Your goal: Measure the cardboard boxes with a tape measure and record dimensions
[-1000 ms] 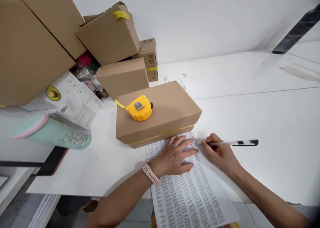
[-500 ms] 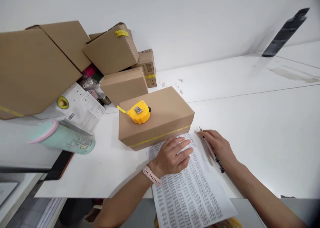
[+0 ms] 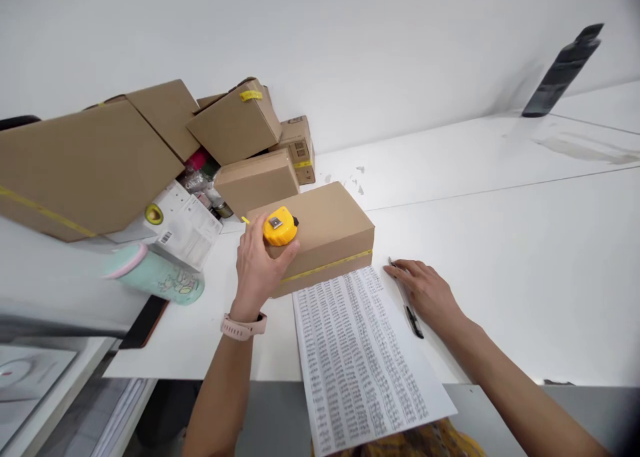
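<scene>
My left hand [image 3: 263,263] reaches over a closed cardboard box [image 3: 330,210], its fingers and thumb curved round a yellow tape measure [image 3: 280,226] on the box's top. A pink watch band circles that wrist. To the right, my right hand [image 3: 425,287] rests low on the table, fingers bent over a slim pen [image 3: 411,317] that slants beneath them; the thumb is hidden. Between my forearms lies a printed sheet [image 3: 357,357] with dense rows of small marks, its top edge against the box and its lower end past the table edge.
Several cardboard boxes [image 3: 235,123] are piled at the back left. A white carton [image 3: 187,227] with an avocado picture stands near them. In front of it a mint-green tumbler [image 3: 165,280] stands beside a dark flat case [image 3: 143,323]. A black bottle [image 3: 560,70] is at the far right, on the white table [image 3: 525,263].
My left hand has moved from the printed sheet up and left onto the tape measure. The pen has turned slightly under my right hand and lies lower. The view has shifted a little.
</scene>
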The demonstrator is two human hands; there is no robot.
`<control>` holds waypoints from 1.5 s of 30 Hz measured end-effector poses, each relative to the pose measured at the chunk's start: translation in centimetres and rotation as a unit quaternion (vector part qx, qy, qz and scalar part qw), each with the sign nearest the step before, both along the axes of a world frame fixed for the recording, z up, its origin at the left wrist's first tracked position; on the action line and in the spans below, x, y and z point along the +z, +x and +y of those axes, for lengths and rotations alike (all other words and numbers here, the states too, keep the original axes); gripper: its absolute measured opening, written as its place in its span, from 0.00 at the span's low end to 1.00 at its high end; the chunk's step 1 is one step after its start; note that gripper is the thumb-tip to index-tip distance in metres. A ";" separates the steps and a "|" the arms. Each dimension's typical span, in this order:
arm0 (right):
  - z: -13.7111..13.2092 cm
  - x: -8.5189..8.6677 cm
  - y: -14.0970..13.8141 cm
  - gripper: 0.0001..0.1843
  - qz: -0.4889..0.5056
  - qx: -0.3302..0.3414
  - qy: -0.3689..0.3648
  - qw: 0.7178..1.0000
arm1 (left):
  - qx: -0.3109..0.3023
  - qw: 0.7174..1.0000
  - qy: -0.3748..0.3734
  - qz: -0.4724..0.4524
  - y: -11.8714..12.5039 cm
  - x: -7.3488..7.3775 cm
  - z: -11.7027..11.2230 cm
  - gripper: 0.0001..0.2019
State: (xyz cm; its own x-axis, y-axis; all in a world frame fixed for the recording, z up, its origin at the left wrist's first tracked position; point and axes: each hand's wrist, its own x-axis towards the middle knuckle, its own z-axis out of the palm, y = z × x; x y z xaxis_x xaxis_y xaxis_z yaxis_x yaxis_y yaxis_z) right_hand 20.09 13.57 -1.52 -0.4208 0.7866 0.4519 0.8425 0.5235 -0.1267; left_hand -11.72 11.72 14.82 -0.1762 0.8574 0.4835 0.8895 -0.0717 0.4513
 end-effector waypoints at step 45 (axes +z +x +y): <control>11.5 15.3 -6.9 0.16 0.556 -0.011 -0.400 0.729 | -0.080 0.923 -0.144 -0.347 -12.2 5.0 -2.2 0.23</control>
